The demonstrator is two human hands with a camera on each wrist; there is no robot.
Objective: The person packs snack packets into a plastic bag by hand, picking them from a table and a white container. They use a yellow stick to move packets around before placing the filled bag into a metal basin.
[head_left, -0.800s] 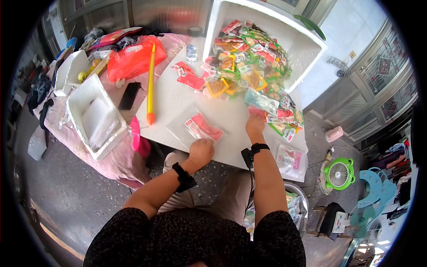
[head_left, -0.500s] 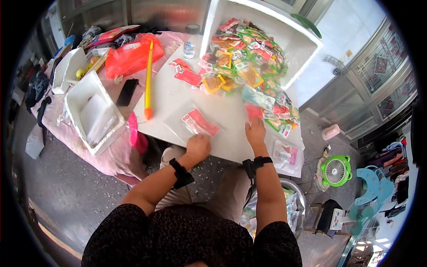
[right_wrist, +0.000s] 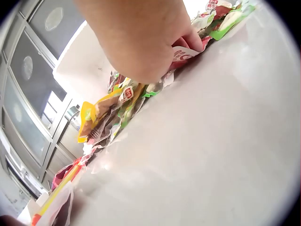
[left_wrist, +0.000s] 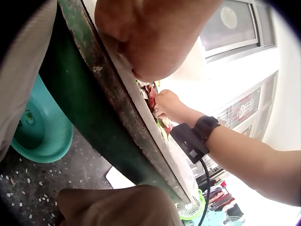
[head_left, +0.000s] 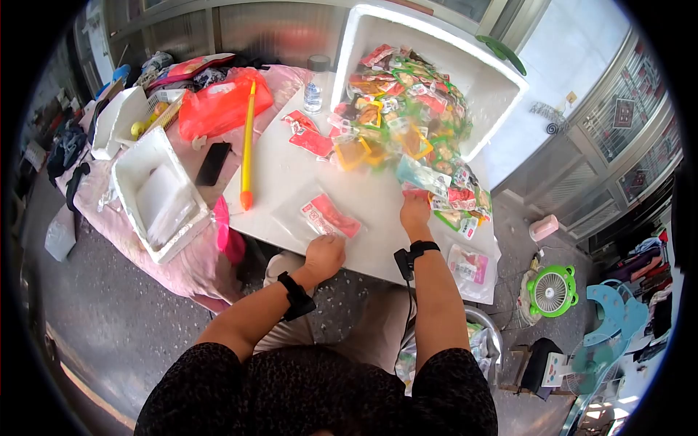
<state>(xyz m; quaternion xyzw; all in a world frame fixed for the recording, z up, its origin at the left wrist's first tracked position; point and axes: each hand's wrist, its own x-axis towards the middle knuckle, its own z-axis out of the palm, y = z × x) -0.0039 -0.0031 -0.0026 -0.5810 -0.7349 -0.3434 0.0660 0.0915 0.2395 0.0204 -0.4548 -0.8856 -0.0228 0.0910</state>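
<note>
Reaching over the desk (head_left: 378, 243) in the head view, the right hand (head_left: 414, 214) has its fingers curled on a loose red packet (head_left: 416, 194) at the near side of the heap of packets (head_left: 407, 94). Half a second ago those fingers lay straighter on it and more of its red showed; now they are bent round its near end and cover more of it. The left hand (head_left: 325, 254) has hardly moved: its fingers remain curled on the near edge of a clear bag (head_left: 294, 208) that has a red and white packet (head_left: 331, 216) inside, lying near the front edge. A pale blue packet (head_left: 423, 176) lies just beyond the right hand, the heap still spills from the white foam box (head_left: 487, 80), and another bag with a pink label (head_left: 469, 267) lies at the right corner. The yellow stick (head_left: 249, 145) rests on the left part, as it did earlier, with the bottle (head_left: 313, 96) farther back. In the left wrist view, the left hand's heel fills the top and its fingers cannot be made out; beyond, the right hand is bent down on the packets. In the right wrist view, the right hand's fingers grip the loose red packet, with the bare surface in front of it.
</note>
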